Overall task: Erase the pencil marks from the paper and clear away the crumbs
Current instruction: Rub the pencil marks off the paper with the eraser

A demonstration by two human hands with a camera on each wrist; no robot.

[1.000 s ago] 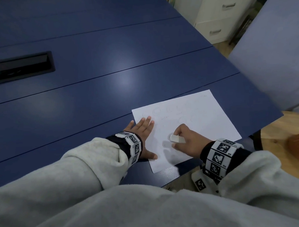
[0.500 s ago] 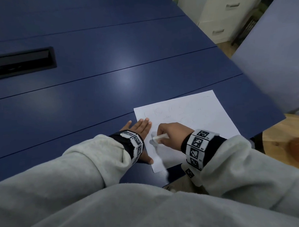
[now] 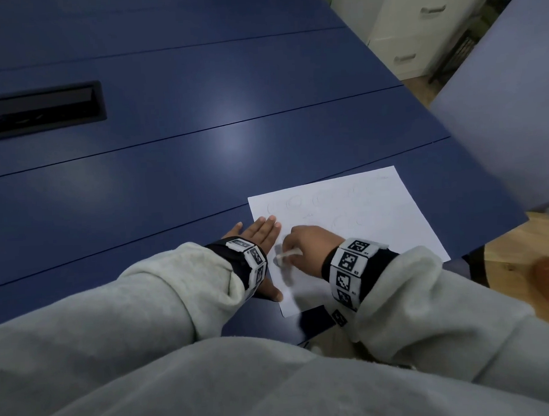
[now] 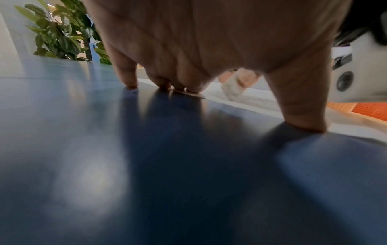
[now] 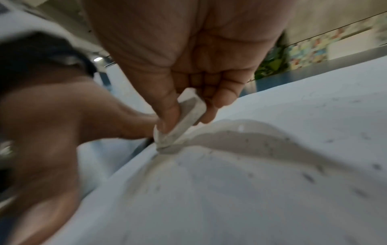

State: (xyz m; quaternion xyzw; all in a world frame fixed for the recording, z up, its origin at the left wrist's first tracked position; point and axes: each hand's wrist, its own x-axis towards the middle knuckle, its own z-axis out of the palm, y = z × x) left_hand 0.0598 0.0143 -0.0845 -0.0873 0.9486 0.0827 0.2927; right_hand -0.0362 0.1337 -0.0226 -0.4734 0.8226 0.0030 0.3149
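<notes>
white paper [image 3: 362, 223] buckles under the eraser [image 5: 180, 122] pinched in right fingers [image 5: 222, 97]; left fingers [image 3: 261, 227], flat, pin its edge—harder rubbing may crease or tear it.

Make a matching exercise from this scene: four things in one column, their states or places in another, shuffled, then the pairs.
Things:
1. left hand
2. right hand
3. eraser
4. paper

States:
A. lies on the blue table, faint pencil circles on it
B. flat, fingers straight, pressing the sheet's left edge
C. curled round the eraser
D. white, its tip down on the sheet

Pairs: 1-B, 2-C, 3-D, 4-A
</notes>
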